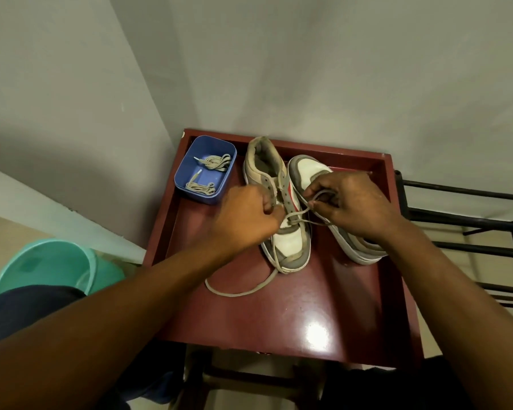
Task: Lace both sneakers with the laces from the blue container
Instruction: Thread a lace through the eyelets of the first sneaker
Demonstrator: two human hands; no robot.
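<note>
the near half of the red counter (323,315) is glossy, open room, crossed only by the slack tail of the lace (234,292), which curls from the toe of the first sneaker (290,247) toward the near-left. that sneaker lies with its long axis running away from the person, toe near and heel toward the wall, with the lace crossing its lowest eyelets. the left hand (246,217) sits just left of the eyelet rows, fingers curled tight and pinching the lace by the tongue; the right hand (356,202) is just right of them, thumb and fingers pinching a small loop of the same lace. the next empty eyelets lie beyond both hands, up the shoe, about equally close to each. the second sneaker (308,170) lies alongside on the right, partly under the right hand, crowding that side. farther left, the blue container (199,199) holds two bundled laces (216,162), nearer the left hand. the counter's raised rim closes the far edge.
</note>
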